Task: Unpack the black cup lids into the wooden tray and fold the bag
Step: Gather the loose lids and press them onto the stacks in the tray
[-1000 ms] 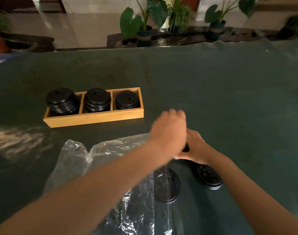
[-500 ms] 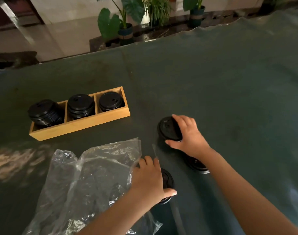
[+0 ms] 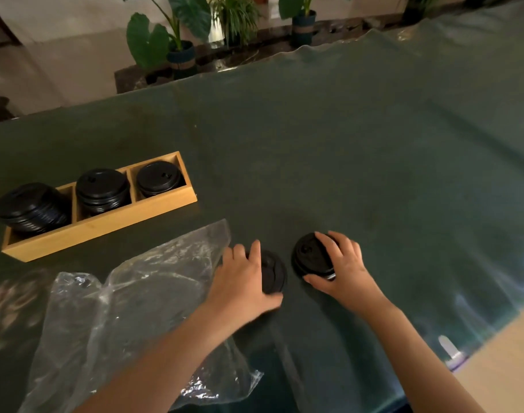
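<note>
**Both hands on black lids, to the right of the tray**

The left hand (image 3: 243,281) lay over a black round plastic cup lid (image 3: 275,274). Its fingers were spread across the top and the thumb was curled at the near edge, holding the lid closely. The right hand (image 3: 345,269) gripped a second black lid (image 3: 311,257), with the fingers curled over the far rim and the thumb on the near rim. Both lids were to the right of the long three-compartment wooden tray (image 3: 106,226), on its near side and just beside each other. Each compartment held a stack of black lids (image 3: 103,189). The crumpled clear plastic bag (image 3: 129,308) lay on the near side of the tray. Half a second earlier the left hand had been closer to the person, at the bag's edge. A lid had also lain under the right wrist, and it was no longer seen.
</note>
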Available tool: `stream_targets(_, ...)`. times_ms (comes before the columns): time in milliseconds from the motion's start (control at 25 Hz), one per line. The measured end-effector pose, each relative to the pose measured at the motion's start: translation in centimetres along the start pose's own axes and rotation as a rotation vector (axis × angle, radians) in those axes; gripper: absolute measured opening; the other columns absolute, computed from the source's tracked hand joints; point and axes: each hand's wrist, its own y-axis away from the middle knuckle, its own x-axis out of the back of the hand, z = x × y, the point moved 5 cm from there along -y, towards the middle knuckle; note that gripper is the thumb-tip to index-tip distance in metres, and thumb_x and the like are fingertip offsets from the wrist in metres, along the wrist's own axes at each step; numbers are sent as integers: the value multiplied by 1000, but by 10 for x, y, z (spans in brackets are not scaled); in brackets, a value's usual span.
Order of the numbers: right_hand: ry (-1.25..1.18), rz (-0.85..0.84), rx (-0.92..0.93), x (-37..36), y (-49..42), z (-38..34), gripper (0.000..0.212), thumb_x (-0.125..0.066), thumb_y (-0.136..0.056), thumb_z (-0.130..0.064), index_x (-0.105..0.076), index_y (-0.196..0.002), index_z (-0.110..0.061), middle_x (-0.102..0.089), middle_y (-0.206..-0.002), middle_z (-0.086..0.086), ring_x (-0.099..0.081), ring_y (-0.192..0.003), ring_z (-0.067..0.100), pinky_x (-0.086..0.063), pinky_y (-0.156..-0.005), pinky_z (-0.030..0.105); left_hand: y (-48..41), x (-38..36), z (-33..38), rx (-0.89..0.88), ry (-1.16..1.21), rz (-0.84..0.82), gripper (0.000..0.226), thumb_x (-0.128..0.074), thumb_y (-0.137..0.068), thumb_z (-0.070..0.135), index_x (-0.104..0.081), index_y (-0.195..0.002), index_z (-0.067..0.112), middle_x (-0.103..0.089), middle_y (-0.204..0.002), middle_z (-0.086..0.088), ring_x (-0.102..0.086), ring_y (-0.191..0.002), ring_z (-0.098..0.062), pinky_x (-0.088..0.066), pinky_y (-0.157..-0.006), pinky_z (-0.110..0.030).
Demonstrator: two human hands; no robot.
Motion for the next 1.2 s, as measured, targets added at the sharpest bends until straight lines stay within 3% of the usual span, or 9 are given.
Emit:
stream_targets(160,-122,7,-33,-2,3,4,86,-74,-70,-41,-30,-141,-23,-30,-143,-1,-26,-129,17,-34,-106,36,-41,19,39,-98,379,182,103,-71,-68,51,-14,-145,13,-41,-134,-10,-31,-124,-28,-31,-99,-32)
stream_targets(240,-211,9,-74,-3,6,7,90,-75,-70,-41,-24,-143,-28,-28,-144,-8,-25,-129,8,-34,-103,28,-54,15,61,-162,475,202,99,-73,-68,48,-22,-143,9,-42,-138,-9,-29,-127,-26,-29,-99,-29)
stream_targets(360,-290,4,-111,-1,15,14,97,-78,-66,-43,-20,-144,-37,-25,-142,-19,-23,-133,1,-27,-102,17,-57,-9,82,-233,433,154,93,-72,-69,49,-26,-141,10,-42,-138,-6,-29,-126,-24,-30,-100,-31)
stream_targets(560,-355,0,-233,13,39,42,108,-77,-67,-41,-6,-147,-32,-16,-149,-18,-10,-139,-2,-15,-108,17,-55,-36,79,-221,294,105,95,-72,-69,50,-23,-142,16,-37,-141,-4,-29,-127,-26,-31,-99,-38)
stream_targets(720,-265,-44,-133,18,33,31,89,-72,-74,-35,-19,-146,-30,-25,-150,-14,-14,-130,-8,-16,-104,12,-56,-43,78,-191,294,24,101,-74,-69,46,-15,-146,19,-29,-147,-4,-26,-130,-28,-31,-101,-41)
stream_targets(960,-174,51,-75,20,23,26,73,-73,-76,-26,-36,-138,-24,-47,-136,-7,-37,-125,12,-29,-97,16,-60,-46,64,-196,452,-194,112,-77,-70,39,3,-148,27,-13,-155,-7,-7,-140,-28,-20,-110,-41)
stream_targets(1080,-180,68,-77,20,24,29,76,-76,-74,-29,-37,-138,-26,-48,-135,-8,-38,-126,11,-30,-98,19,-52,-48,60,-271,302,-113,107,-75,-76,27,4,-148,27,-11,-155,-11,-9,-140,-28,-21,-110,-38)
stream_targets(1200,-225,-21,-96,17,28,32,93,-78,-70,-36,-22,-144,-34,-38,-139,-17,-30,-130,5,-25,-101,18,-45,-51,62,-333,154,3,99,-70,-81,30,2,-148,25,-19,-151,-14,-18,-136,-29,-24,-109,-38)
